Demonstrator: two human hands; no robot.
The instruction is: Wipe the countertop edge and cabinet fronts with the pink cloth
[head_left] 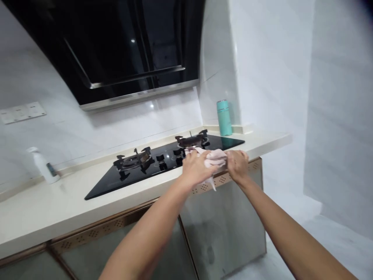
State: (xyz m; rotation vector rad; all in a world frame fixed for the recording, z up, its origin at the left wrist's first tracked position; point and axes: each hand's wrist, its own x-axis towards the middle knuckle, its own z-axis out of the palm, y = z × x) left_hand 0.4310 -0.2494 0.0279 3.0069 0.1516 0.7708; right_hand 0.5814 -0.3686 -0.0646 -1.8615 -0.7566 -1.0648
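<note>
A pale pink cloth [215, 158] is bunched between my two hands, over the front edge of the black gas hob [140, 179]. My left hand [196, 167] grips the cloth's left side, thumb stretched along it. At its right end my right hand [238, 165] is closed around the cloth in a fist. One corner of the cloth hangs down in front of the counter edge. Just behind the hands stands the right burner [190, 142]; the left burner [132, 161] and the black knobs [161, 161] lie to the left.
A turquoise flask [224, 118] stands upright behind the hob's right corner. On the left, a white bottle [43, 167] stands on the cream counter [70, 198]. A black range hood [122, 46] slopes overhead. Cabinet doors [224, 221] are below the counter.
</note>
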